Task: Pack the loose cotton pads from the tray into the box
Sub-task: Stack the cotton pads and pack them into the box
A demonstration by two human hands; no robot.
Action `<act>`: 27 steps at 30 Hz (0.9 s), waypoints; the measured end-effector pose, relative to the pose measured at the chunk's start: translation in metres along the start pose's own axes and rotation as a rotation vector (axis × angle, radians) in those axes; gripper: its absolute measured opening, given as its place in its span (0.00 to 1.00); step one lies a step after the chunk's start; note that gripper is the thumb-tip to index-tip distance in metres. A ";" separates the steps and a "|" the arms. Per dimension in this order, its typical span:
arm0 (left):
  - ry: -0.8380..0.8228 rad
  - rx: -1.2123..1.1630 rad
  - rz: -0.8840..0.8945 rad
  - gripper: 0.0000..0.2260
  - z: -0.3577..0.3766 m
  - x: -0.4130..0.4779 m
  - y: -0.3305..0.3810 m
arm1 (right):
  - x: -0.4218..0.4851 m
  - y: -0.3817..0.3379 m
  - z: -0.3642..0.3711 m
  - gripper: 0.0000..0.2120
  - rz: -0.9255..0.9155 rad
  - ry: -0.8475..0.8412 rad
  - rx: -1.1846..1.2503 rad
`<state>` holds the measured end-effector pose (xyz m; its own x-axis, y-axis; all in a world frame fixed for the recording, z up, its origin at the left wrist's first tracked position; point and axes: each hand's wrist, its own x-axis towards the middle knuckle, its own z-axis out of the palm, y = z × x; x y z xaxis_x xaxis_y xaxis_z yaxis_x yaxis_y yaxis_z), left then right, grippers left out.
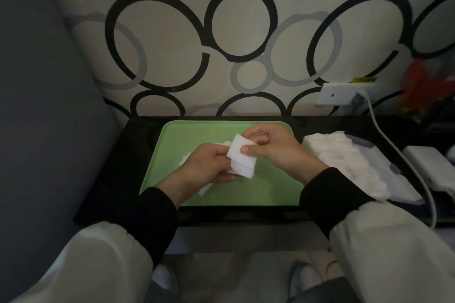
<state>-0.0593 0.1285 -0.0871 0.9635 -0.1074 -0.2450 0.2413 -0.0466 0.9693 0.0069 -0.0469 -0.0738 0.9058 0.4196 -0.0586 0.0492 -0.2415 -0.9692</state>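
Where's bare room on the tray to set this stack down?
Free: on the flat green plastic tray, the near-right area between right hand and front rim, and the far strip by the wall. Crowded: its left, where loose white pads lie under the left hand, and the middle, where both hands hold square white cotton pads.

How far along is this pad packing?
Well along, it seems. Done: a long row of packed pads fills the box right of the tray. In hand: a few held pads, gripped by the left hand and pinched by the right hand above the tray. Left: a few loose pads lie on the tray, partly hidden by the left hand.
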 end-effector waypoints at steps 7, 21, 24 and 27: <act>-0.051 0.011 -0.029 0.10 -0.006 -0.002 0.000 | 0.001 -0.001 0.007 0.14 -0.049 0.006 -0.068; 0.067 -0.062 -0.066 0.12 -0.013 0.002 -0.008 | 0.006 -0.003 0.016 0.06 -0.073 0.147 0.038; 0.129 -0.094 -0.044 0.14 -0.015 0.004 -0.011 | 0.006 -0.008 0.012 0.05 -0.008 0.243 0.198; 0.194 -0.150 -0.009 0.13 -0.014 0.005 -0.010 | 0.003 -0.013 0.010 0.07 0.072 0.152 0.398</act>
<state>-0.0554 0.1420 -0.0980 0.9618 0.0859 -0.2599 0.2508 0.1032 0.9625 0.0044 -0.0336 -0.0635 0.9541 0.2731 -0.1226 -0.1558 0.1035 -0.9823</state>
